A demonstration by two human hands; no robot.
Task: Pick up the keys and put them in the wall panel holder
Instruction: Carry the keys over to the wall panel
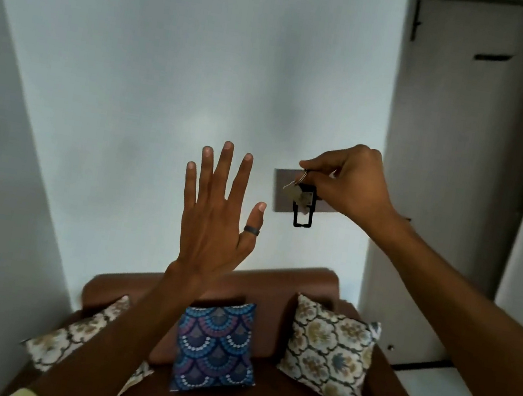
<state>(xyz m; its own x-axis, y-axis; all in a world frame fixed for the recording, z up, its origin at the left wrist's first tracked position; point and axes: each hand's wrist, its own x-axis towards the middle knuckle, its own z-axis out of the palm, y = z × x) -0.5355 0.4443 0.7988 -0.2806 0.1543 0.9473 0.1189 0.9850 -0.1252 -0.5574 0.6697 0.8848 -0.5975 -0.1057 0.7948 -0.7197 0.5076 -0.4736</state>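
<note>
Your right hand (350,184) pinches the ring of the silver keys with black rectangular fob (302,200), dangling them against the grey rectangular wall panel holder (283,189), likely lining up a hook. Left hand (213,214) is empty, fingers spread wide, raised left of the panel, probably for balance.

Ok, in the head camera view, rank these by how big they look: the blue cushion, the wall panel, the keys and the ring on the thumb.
1. blue cushion, though it sits nearer the camera.
2. wall panel, partly hidden by the right hand.
3. keys, hanging from that hand's grip.
4. ring on the left hand.
</note>
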